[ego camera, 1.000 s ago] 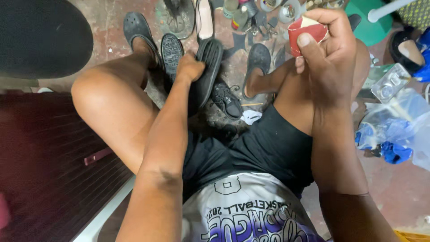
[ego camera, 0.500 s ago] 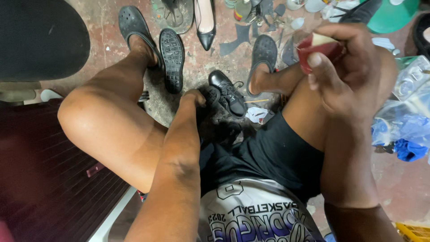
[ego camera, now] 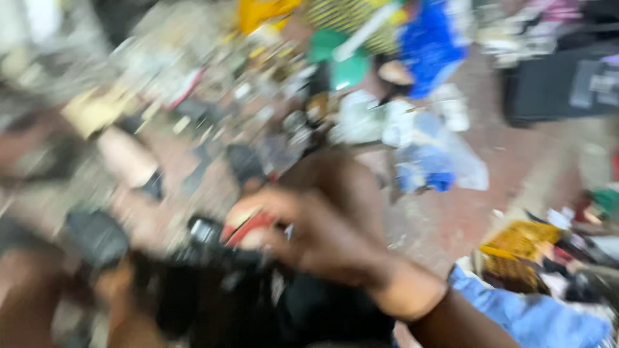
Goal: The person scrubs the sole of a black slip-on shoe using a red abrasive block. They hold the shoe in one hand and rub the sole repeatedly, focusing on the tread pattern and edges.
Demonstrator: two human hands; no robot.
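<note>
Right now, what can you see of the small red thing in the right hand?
The small red thing is heavily blurred: a red block shape with a pale upper face. The right hand wraps around it, fingers over its top, just above a black shoe. Its material and finer parts cannot be told through the blur.

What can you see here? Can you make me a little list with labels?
picture: very blurred, camera swinging
right hand: closed round a small red thing, kind unclear
left hand: low at the left, on a dark shape, too smeared to name
black shoe: just beside the red thing
floor: reddish, strewn with shoes and scraps
clear plastic bag: beyond the right hand
blue cloth: bottom right
yellow mesh thing: right side
</note>
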